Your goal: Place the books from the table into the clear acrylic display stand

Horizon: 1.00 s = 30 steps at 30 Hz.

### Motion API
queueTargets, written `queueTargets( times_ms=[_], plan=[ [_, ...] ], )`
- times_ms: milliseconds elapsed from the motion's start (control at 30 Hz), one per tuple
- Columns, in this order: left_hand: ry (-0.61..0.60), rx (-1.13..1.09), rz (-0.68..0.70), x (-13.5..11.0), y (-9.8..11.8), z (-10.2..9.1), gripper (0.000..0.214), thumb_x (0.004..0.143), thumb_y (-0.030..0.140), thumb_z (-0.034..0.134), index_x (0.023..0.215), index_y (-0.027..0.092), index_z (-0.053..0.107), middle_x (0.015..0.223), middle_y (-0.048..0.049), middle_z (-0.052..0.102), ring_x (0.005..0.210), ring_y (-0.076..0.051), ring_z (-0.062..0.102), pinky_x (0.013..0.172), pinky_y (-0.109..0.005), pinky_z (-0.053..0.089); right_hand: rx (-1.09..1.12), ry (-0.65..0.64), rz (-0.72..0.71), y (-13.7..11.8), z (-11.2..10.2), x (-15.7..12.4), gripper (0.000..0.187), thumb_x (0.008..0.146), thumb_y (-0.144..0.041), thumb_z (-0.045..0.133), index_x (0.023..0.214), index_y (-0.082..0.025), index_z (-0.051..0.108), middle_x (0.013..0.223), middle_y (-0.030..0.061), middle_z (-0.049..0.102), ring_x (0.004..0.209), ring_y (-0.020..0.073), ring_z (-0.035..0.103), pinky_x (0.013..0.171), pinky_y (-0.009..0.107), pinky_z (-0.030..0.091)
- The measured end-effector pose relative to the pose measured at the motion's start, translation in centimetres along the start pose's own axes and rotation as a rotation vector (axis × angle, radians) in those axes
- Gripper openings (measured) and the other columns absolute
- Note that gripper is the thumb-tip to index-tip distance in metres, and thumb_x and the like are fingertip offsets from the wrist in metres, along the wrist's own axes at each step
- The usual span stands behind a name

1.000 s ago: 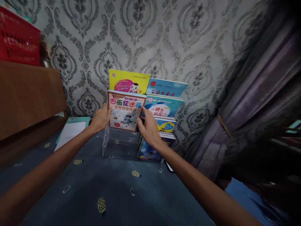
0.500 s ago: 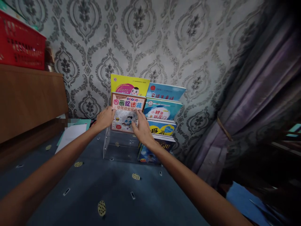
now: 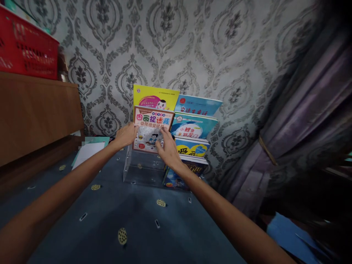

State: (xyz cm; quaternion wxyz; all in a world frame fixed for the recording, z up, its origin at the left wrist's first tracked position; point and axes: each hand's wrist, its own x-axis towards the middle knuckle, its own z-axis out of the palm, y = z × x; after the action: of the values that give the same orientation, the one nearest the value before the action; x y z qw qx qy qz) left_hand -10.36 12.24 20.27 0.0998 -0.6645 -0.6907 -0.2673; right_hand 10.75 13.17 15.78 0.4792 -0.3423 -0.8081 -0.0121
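Plainly upright, the brown-edged book (image 3: pixel 150 127) faces out — fingers (image 3: pixel 167 137) touch both sides, grip unclear.

We find the left forearm (image 3: pixel 71 178) and right forearm (image 3: pixel 220 207) bare, extended forward and converging; the left hand (image 3: pixel 125 136) turned inward, fingers (image 3: pixel 132 128) held close together; the right hand (image 3: pixel 168 149) facing it across a gap, thumb (image 3: pixel 158 147) spread from its fingers.

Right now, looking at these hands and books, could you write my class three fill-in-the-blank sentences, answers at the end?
1. The left hand is at the ____ edge of the brown-bordered book.
2. Directly behind that book stands a ____ picture book.
3. The basket on the wooden cabinet is coloured ____.
Missing words: left; yellow; red.
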Motion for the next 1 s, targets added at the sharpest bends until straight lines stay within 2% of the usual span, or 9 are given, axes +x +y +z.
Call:
queueTargets(
  times_ms=[133, 267, 367, 467, 600, 733, 800, 833, 1000],
  plan=[
    [-0.011, 0.001, 0.026, -0.3, -0.4, -0.1, 0.046, 0.105, 0.042, 0.028, 0.120, 0.012, 0.058, 0.120, -0.0219, 0.069, 0.114, -0.032, 0.067, 0.094, -0.042, 0.050, 0.015, 0.003, -0.009, -0.4, -0.4, -0.4, 0.054, 0.094, -0.035, 0.049, 0.141, -0.010, 0.049, 0.154, 0.0222, 0.045, 0.147, 0.0303, 0.039, 0.122, 0.057, 0.031],
    [-0.016, -0.004, 0.062, -0.9, -0.9, -0.1, 0.046, 0.105, 0.041, 0.027, 0.121, 0.011, 0.057, 0.122, -0.0214, 0.068, 0.116, -0.032, 0.065, 0.097, -0.042, 0.048, 0.049, 0.006, -0.027, -1.2, -1.0, -1.4, 0.051, 0.094, -0.036, 0.050, 0.141, -0.017, 0.049, 0.156, 0.0166, 0.045, 0.147, 0.0290, 0.039, 0.121, 0.059, 0.032],
    [-0.019, -0.011, 0.081, -1.3, -1.2, -0.1, 0.046, 0.105, 0.040, 0.026, 0.121, 0.010, 0.057, 0.124, -0.0217, 0.066, 0.116, -0.033, 0.065, 0.098, -0.043, 0.048, 0.052, 0.003, -0.020, -1.8, -1.4, -2.5, 0.050, 0.094, -0.035, 0.050, 0.142, -0.020, 0.049, 0.155, 0.0147, 0.046, 0.146, 0.0286, 0.041, 0.120, 0.060, 0.033],
    [-0.020, -0.035, 0.092, -1.4, -1.3, -0.2, 0.046, 0.105, 0.040, 0.025, 0.120, 0.010, 0.056, 0.125, -0.0219, 0.066, 0.116, -0.033, 0.064, 0.098, -0.044, 0.048, 0.044, 0.003, 0.004, -2.4, -1.8, -3.7, 0.052, 0.093, -0.033, 0.049, 0.143, -0.017, 0.049, 0.153, 0.0173, 0.049, 0.144, 0.0290, 0.043, 0.120, 0.058, 0.034],
    [-0.016, -0.085, 0.120, -1.8, -2.2, -0.3, 0.045, 0.104, 0.040, 0.026, 0.122, 0.011, 0.055, 0.122, -0.0204, 0.067, 0.115, -0.032, 0.064, 0.098, -0.044, 0.048, 0.077, -0.034, 0.032, -3.6, -2.2, -6.2, 0.050, 0.094, -0.029, 0.048, 0.142, -0.018, 0.052, 0.148, 0.0157, 0.054, 0.141, 0.0279, 0.048, 0.116, 0.055, 0.041],
    [-0.019, -0.114, 0.111, -3.8, -6.3, 0.8, 0.045, 0.103, 0.038, 0.026, 0.132, 0.013, 0.051, 0.122, -0.0169, 0.067, 0.117, -0.029, 0.063, 0.102, -0.042, 0.047, 0.185, -0.193, 0.056, -4.9, -1.6, -11.7, 0.044, 0.097, -0.029, 0.046, 0.139, -0.023, 0.057, 0.140, 0.0127, 0.062, 0.133, 0.0258, 0.057, 0.111, 0.052, 0.048],
    [-0.137, -0.009, 0.014, -5.7, -9.4, 2.1, 0.045, 0.103, 0.037, 0.026, 0.132, 0.015, 0.052, 0.132, -0.0171, 0.063, 0.124, -0.028, 0.059, 0.106, -0.041, 0.044, 0.216, -0.277, 0.102, -5.2, -0.8, -15.4, 0.041, 0.098, -0.028, 0.046, 0.136, -0.024, 0.060, 0.141, 0.0118, 0.062, 0.134, 0.0258, 0.056, 0.112, 0.052, 0.048],
    [-0.228, 0.064, -0.088, -6.9, -11.1, 2.9, 0.046, 0.102, 0.037, 0.027, 0.134, 0.016, 0.052, 0.139, -0.0174, 0.059, 0.130, -0.028, 0.055, 0.109, -0.042, 0.042, 0.223, -0.306, 0.132, -5.2, -0.3, -17.3, 0.041, 0.097, -0.027, 0.046, 0.135, -0.024, 0.061, 0.142, 0.0120, 0.061, 0.134, 0.0262, 0.057, 0.111, 0.052, 0.048],
    [-0.379, 0.177, -0.350, -12.8, -18.9, 6.5, 0.065, 0.096, 0.045, 0.038, 0.147, 0.004, 0.042, 0.158, -0.0316, 0.033, 0.147, -0.046, 0.031, 0.109, -0.069, 0.033, 0.206, -0.378, 0.270, -4.8, 2.2, -24.0, 0.039, 0.096, -0.028, 0.046, 0.130, -0.022, 0.066, 0.139, 0.0141, 0.063, 0.131, 0.0296, 0.059, 0.107, 0.056, 0.052]
  ],
)
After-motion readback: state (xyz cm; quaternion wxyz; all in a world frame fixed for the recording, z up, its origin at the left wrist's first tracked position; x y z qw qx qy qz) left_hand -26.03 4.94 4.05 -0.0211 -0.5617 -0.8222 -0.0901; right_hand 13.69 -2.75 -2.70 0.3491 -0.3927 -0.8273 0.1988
